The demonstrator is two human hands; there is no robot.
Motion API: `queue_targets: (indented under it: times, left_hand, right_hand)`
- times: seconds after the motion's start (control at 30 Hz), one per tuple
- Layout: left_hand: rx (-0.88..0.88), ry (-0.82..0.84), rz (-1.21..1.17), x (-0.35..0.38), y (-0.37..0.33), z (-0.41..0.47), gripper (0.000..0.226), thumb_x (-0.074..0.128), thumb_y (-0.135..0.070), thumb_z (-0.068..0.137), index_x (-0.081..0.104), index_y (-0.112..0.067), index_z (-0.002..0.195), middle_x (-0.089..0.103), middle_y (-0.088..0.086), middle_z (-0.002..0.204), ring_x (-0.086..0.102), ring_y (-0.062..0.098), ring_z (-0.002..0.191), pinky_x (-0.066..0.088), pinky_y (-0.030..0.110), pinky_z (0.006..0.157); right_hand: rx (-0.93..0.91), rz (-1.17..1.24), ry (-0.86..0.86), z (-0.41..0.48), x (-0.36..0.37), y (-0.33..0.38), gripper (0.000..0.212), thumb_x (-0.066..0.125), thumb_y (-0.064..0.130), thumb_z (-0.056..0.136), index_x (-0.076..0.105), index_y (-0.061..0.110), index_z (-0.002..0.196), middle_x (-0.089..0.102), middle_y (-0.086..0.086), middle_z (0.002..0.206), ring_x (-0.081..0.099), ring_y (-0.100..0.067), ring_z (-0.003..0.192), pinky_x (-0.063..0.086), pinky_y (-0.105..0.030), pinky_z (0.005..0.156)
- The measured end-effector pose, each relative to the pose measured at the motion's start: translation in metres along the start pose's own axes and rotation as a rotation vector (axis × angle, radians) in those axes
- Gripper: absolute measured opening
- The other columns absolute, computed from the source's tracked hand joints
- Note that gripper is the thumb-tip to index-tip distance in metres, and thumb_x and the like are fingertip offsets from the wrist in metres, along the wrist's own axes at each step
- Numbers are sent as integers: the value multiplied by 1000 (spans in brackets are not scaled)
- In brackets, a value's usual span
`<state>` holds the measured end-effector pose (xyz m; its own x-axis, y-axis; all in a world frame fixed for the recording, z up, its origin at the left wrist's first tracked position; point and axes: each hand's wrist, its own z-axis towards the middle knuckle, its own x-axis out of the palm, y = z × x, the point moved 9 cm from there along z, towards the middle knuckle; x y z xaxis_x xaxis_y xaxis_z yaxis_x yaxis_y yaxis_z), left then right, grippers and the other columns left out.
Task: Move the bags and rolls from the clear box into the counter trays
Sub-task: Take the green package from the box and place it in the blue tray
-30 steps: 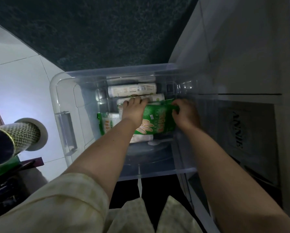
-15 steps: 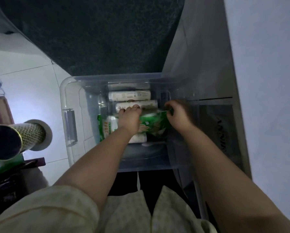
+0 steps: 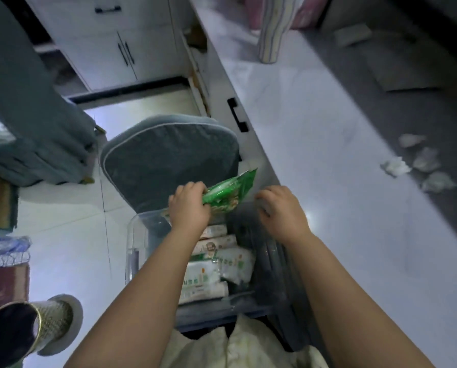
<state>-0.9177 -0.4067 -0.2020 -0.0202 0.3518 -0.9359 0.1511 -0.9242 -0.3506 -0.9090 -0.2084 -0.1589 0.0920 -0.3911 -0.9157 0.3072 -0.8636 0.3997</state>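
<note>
We grip the green bag (image 3: 231, 191) in the left hand (image 3: 189, 208), fingers curled round its lower end. The bag points toward 2 o'clock, above the clear box (image 3: 131, 248). The right hand (image 3: 281, 211) sits at 3 o'clock of the bag, apart from it, fingers loosely curled and empty. White rolls (image 3: 214, 264) lie in the box at 6 o'clock.

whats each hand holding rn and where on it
The left hand grips the green bag by its near end; the right hand seems to hold nothing.
</note>
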Motion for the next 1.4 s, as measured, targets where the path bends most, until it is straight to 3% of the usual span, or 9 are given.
queue_targets:
  times: [0.33, 0.53, 0.67, 0.8, 1.0, 1.4]
  left_hand:
    - [407, -101, -145, -98, -71, -25, 24, 69, -19, 70, 61, -26, 92, 62, -4, 93, 52, 24, 90, 35, 34, 72]
    - [662, -12, -282, -101, -124, -87, 20, 69, -17, 70, 63, -23, 88, 63, -4, 90, 54, 23, 87, 37, 33, 71]
    - [802, 63, -389, -107, -176, -136, 23, 67, -14, 69, 63, -21, 90, 63, -3, 93, 53, 23, 90, 40, 35, 75]
    - [981, 142, -479, -116, -237, -205, 21, 64, -11, 68, 61, -20, 87, 61, -2, 88, 50, 22, 85, 41, 36, 73]
    - [1225, 217, -568, -128, -306, -326, 20, 62, -7, 67, 60, -17, 84, 60, -1, 84, 49, 23, 82, 43, 39, 70]
    - [1604, 373, -565, -97, -357, -625, 32, 59, 1, 65, 64, -16, 92, 64, 0, 89, 51, 26, 86, 42, 39, 74]
  right_hand:
    - [236, -107, -271, -72, -61, 55, 31, 66, 5, 68, 67, 11, 98, 66, -9, 98, 53, -34, 95, 48, -41, 77]
    - [452, -192, -401, -173, -83, 72, 33, 60, 4, 67, 68, 10, 98, 66, -7, 95, 51, -34, 95, 46, -43, 77]
    - [632, -218, -519, -254, -111, 77, 30, 72, -2, 64, 70, 6, 93, 69, -9, 93, 56, -36, 94, 50, -45, 77]
    - [841, -278, -625, -344, -143, 82, 31, 73, 5, 72, 68, 9, 102, 67, -7, 104, 52, -33, 106, 47, -43, 88]
    - [1051, -377, -798, -467, -174, 106, 30, 73, 7, 72, 68, 10, 101, 66, -8, 103, 51, -32, 106, 45, -41, 88]
    - [1404, -357, -961, -737, -153, 154, 32, 70, 6, 73, 68, 11, 105, 63, -8, 108, 49, -31, 108, 41, -37, 92]
